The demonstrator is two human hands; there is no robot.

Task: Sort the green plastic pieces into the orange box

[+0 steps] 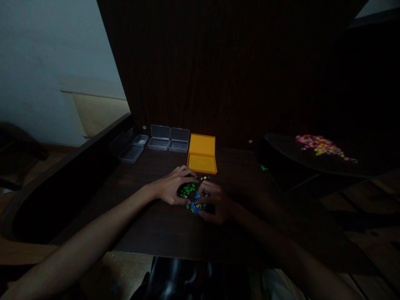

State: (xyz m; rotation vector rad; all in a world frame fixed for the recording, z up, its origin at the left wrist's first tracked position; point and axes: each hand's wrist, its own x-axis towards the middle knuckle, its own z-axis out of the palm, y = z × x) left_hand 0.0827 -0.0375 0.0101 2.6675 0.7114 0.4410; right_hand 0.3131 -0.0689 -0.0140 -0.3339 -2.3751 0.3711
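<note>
Both our hands are over the middle of the counter (150, 235), about midway between its front and back edges. Our left hand (172, 186) curves around a cluster of small green pieces (189, 188), thumb and fingers spread apart with the pieces lying in the gap. Our right hand (218, 204) faces it from the side nearer the counter's right edge, its fingers bent down over a mixed heap of blue and yellow pieces (195, 207); we cannot tell whether its fingertips have closed on any of them. This heap lies just beside the green cluster, on the side toward the front edge. A few pale pieces (204, 178) lie beyond our fingers, toward the back edge.

Just behind those stands an orange-yellow box (202, 163), its lid raised toward the back edge. To its left, along that edge, we see two clear boxes (159, 144) side by side, both with lids up. Nearer the back left corner are a larger clear box (131, 153) and a smaller clear box (140, 139). Past the counter's right edge, a pile of pink and yellow bits (321, 146) lies on a dark shelf (281, 156).
</note>
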